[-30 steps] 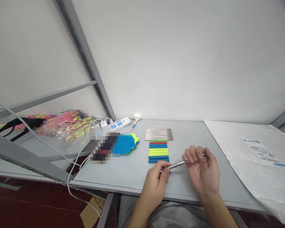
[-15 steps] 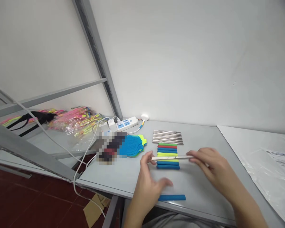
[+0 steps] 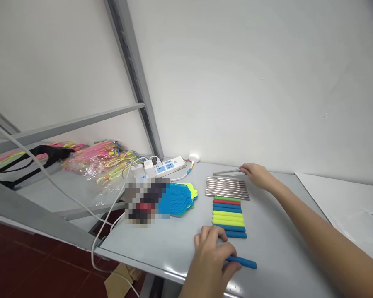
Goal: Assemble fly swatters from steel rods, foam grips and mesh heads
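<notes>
My right hand pinches one end of a thin silver metal tube at the back of the table. The tube lies just behind a flat row of metal tubes. Closer to me, my left hand has its thumb and fingers closed on a blue foam tube, whose left part is hidden by the hand. Between the hands, a column of foam tubes lies side by side in green, red, blue and yellow, with blue ones nearest me.
Left of the foam tubes lie blue and yellow mesh pieces, partly under a blurred patch. Behind them is a white power strip with cables. Bagged colourful cords sit beyond the grey metal frame. White plastic sheeting covers the right.
My right hand has carried the metal tube from above the foam tubes to behind the metal row. My left hand has let go of that tube and closed on the blue foam tube.
</notes>
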Available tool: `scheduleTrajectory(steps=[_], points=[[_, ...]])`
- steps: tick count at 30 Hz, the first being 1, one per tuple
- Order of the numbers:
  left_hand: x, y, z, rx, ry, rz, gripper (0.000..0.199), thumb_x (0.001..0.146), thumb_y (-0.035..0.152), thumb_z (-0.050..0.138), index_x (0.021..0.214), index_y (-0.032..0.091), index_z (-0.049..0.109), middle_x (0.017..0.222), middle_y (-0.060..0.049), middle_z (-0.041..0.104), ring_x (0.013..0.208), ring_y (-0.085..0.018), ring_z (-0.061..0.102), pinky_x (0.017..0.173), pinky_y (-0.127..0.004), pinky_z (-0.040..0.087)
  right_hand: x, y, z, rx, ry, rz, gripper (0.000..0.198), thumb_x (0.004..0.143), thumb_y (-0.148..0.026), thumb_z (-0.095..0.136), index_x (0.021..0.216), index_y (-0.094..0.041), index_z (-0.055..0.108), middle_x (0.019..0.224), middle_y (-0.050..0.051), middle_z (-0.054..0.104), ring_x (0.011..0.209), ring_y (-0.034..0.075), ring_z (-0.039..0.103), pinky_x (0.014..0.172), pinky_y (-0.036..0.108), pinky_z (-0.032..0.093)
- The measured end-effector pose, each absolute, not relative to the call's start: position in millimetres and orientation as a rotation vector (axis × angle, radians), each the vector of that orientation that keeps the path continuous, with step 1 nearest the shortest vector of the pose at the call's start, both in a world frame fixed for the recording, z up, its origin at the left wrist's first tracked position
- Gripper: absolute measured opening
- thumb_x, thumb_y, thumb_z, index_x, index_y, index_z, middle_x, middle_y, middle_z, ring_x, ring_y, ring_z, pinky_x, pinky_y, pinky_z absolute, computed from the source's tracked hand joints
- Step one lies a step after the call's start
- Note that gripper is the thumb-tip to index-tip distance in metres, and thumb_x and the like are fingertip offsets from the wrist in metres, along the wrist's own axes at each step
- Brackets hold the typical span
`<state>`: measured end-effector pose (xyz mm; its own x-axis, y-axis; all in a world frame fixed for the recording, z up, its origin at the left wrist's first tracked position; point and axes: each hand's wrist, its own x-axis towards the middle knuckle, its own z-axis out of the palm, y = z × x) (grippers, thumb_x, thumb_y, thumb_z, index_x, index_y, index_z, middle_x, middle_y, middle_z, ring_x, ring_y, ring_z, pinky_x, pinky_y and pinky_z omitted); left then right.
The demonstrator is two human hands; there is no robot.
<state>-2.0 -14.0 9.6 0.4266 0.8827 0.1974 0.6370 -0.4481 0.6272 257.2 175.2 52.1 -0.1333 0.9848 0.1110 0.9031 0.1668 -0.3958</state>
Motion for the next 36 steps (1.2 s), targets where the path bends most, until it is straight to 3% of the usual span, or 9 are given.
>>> scheduleTrajectory(steps=[6, 11, 13, 19, 25, 29, 36], points=[[4.8, -9.7, 0.5, 2.273, 1.415, 0.862, 0.022, 0.068, 0.023, 0.085, 0.084, 0.028, 0.070, 0.126, -0.007, 0.055, 0.111, -0.033, 0.048, 0.086, -0.046, 0.038, 262.9, 190.1, 31.7, -1.728, -2.259, 0.436, 0.037, 0.094, -0.040, 0.042, 0.107, -0.024, 0.073, 0.114, 0.010, 0.067, 0.102, 0.027, 0.062, 0.088, 0.038, 0.043], [9.6, -5.0, -5.4, 2.367, 1.453, 0.759, 0.063, 0.069, 0.028, 0.084, 0.126, 0.036, 0.058, 0.142, -0.010, 0.050, 0.124, -0.038, 0.047, 0.100, -0.067, 0.033, 258.8, 189.0, 34.5, -1.631, -2.386, 0.530, 0.038, 0.095, -0.039, 0.041, 0.111, -0.028, 0.073, 0.113, 0.008, 0.065, 0.099, 0.023, 0.062, 0.085, 0.033, 0.045], [10.8, -3.2, -8.5, 2.447, 1.436, 0.684, 0.070, 0.073, 0.030, 0.081, 0.135, 0.038, 0.050, 0.150, -0.009, 0.044, 0.131, -0.038, 0.044, 0.103, -0.072, 0.030, 255.2, 190.7, 36.4, -1.613, -2.418, 0.531, 0.039, 0.095, -0.040, 0.040, 0.111, -0.027, 0.073, 0.113, 0.009, 0.065, 0.101, 0.024, 0.061, 0.086, 0.034, 0.045], [12.5, 0.8, -14.6, 2.615, 1.370, 0.513, 0.056, 0.085, 0.038, 0.070, 0.136, 0.037, 0.048, 0.159, -0.007, 0.032, 0.143, -0.036, 0.033, 0.105, -0.077, 0.026, 237.3, 200.5, 36.4, -1.577, -2.466, 0.479, 0.047, 0.096, -0.050, 0.037, 0.111, -0.022, 0.071, 0.115, 0.012, 0.065, 0.105, 0.028, 0.059, 0.089, 0.037, 0.045], [15.4, 4.1, -18.3, 2.607, 1.334, 0.441, 0.064, 0.084, 0.047, 0.066, 0.142, 0.032, 0.043, 0.158, -0.011, 0.031, 0.145, -0.036, 0.027, 0.107, -0.068, 0.034, 214.8, 208.8, 32.1, -1.529, -2.499, 0.417, 0.056, 0.095, -0.057, 0.035, 0.120, -0.016, 0.065, 0.120, 0.016, 0.063, 0.108, 0.030, 0.058, 0.092, 0.039, 0.044], [16.1, 8.2, -24.0, 2.614, 1.320, 0.443, 0.057, 0.088, 0.051, 0.059, 0.141, 0.035, 0.044, 0.159, -0.010, 0.029, 0.145, -0.039, 0.025, 0.106, -0.069, 0.035, 198.6, 207.5, 26.3, -1.492, -2.522, 0.364, 0.058, 0.095, -0.059, 0.033, 0.121, -0.016, 0.063, 0.129, 0.016, 0.058, 0.121, 0.032, 0.050, 0.102, 0.042, 0.037], [18.5, 18.2, -28.1, 2.646, 1.324, 0.469, 0.051, 0.097, 0.047, 0.045, 0.146, 0.035, 0.040, 0.159, -0.010, 0.030, 0.145, -0.041, 0.023, 0.104, -0.072, 0.034, 185.2, 197.6, 11.6, -1.545, -2.529, 0.363, 0.071, 0.096, -0.063, 0.020, 0.139, -0.013, 0.045, 0.150, 0.020, 0.040, 0.138, 0.033, 0.035, 0.109, 0.048, 0.032]])
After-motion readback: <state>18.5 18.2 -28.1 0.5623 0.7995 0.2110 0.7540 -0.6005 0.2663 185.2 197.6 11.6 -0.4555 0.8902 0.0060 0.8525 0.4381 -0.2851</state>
